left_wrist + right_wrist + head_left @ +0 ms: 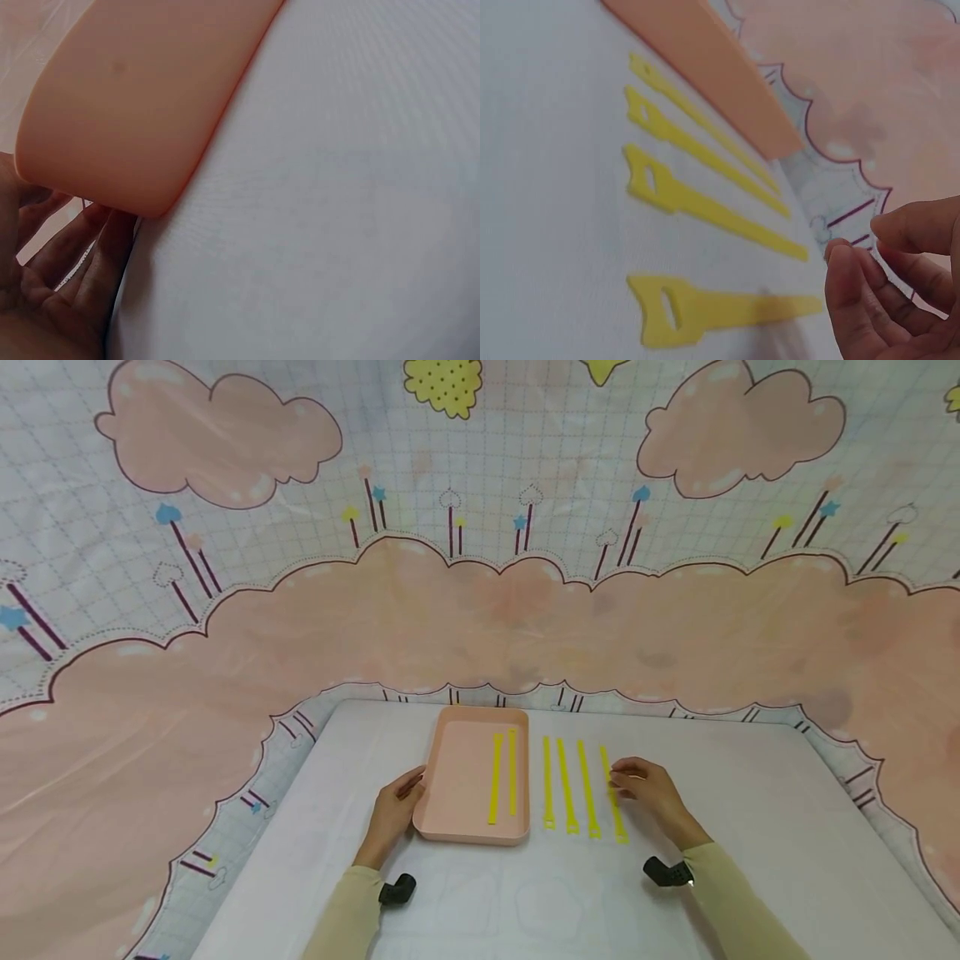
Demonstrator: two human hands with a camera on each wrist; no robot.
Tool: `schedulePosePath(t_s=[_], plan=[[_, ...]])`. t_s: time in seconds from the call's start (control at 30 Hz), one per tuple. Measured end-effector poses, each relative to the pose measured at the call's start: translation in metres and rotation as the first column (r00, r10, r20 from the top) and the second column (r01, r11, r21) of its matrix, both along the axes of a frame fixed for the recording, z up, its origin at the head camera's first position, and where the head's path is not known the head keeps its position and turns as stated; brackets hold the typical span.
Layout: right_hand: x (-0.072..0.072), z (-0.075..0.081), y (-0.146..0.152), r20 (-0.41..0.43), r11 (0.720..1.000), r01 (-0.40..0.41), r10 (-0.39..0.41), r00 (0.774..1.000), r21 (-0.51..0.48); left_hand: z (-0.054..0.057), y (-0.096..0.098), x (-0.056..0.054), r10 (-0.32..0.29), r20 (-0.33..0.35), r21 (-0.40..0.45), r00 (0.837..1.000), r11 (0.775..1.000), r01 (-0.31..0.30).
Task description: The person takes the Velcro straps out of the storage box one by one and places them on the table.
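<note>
A pink tray lies on the white table, with two yellow strap-like cable ties inside its right half. Several more yellow cable ties, each with a slotted head, lie side by side to the tray's right. My left hand rests its fingers against the tray's left side; in the left wrist view the fingertips are partly hidden behind the tray wall. Beside the rightmost cable tie hovers my right hand, fingers loosely bent, thumb and fingertips apart with nothing between them.
The white table extends left and right of the tray. Behind it hangs a cloth printed with clouds and stars. A black wrist camera sits on the left wrist, another on the right.
</note>
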State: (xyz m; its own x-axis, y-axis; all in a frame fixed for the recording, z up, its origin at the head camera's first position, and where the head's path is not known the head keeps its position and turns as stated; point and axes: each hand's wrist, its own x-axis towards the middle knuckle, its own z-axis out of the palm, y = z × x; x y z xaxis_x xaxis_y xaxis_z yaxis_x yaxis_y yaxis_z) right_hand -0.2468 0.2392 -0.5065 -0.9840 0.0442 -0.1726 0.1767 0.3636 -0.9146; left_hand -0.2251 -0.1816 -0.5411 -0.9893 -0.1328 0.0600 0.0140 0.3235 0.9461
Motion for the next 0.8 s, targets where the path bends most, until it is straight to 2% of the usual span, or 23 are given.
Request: schedulePosePath(t_s=[0.3,0.53,0.8], plan=[[0.012,0.013,-0.016,-0.097,0.986,-0.108,0.096,0.991,-0.128,-0.001,0.000,0.000,0.011,-0.006,-0.012,1.000,1.000,-0.011],[0.016,0.016,-0.029,-0.108,0.981,-0.134,0.120,0.987,-0.140,-0.003,0.001,0.000,0.007,-0.006,-0.023,1.000,1.000,-0.007],[0.012,0.019,-0.052,-0.144,0.965,-0.199,0.175,0.974,-0.171,-0.003,0.001,0.000,0.016,-0.007,-0.026,1.000,1.000,-0.016]])
